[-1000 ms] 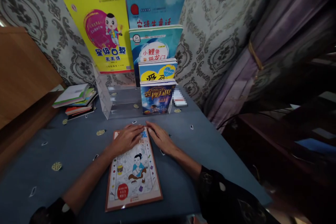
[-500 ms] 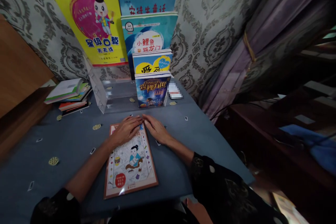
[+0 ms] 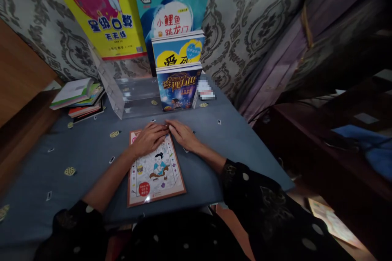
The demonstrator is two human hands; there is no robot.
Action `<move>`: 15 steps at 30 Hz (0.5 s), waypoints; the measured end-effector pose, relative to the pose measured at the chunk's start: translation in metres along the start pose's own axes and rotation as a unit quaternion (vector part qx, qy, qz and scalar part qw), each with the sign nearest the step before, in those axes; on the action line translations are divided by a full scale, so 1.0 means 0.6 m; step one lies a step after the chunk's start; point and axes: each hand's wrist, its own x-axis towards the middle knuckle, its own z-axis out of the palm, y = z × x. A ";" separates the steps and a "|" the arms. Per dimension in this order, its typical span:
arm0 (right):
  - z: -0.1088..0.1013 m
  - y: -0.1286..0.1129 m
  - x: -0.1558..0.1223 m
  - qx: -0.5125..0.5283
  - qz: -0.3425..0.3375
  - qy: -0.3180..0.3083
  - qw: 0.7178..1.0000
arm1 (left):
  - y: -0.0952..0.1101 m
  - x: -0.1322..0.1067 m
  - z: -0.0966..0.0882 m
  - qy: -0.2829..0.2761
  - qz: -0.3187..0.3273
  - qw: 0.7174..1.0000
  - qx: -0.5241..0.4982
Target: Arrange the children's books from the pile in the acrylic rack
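A thin picture book (image 3: 157, 175) lies face up near the table's front edge, its cover showing a seated figure in blue inside a brown border. Across its upper part rests my left hand (image 3: 150, 138), palm down, fingers stretched to the right. My right hand (image 3: 183, 133) lies at the book's upper right corner, fingers stretched out and pointing away from me. The fingertips of both hands meet there. The hands cover much of the title.
Behind my hands, a clear acrylic stand (image 3: 116, 98) holds a dark blue book (image 3: 177, 87), a yellow workbook (image 3: 116, 28) and several others. A book pile (image 3: 79, 98) sits at the left. A purple curtain (image 3: 281, 45) hangs at the right. The table (image 3: 241, 151) has a blue-grey cloth.
The view has tilted down, so the stand and its books sit higher in the picture. Both hands stay in the same place on the picture book.
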 end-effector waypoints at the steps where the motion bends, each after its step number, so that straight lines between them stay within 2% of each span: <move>1: 0.000 -0.001 0.000 -0.004 -0.001 -0.001 1.000 | 0.003 -0.001 0.000 -0.004 0.004 1.000 -0.005; 8: 0.000 -0.005 0.000 -0.022 -0.013 -0.015 1.000 | 0.032 -0.017 -0.002 -0.024 0.008 0.999 -0.018; 15: -0.004 -0.005 -0.001 -0.025 -0.023 -0.029 0.999 | 0.075 -0.037 -0.005 -0.043 0.027 0.998 -0.040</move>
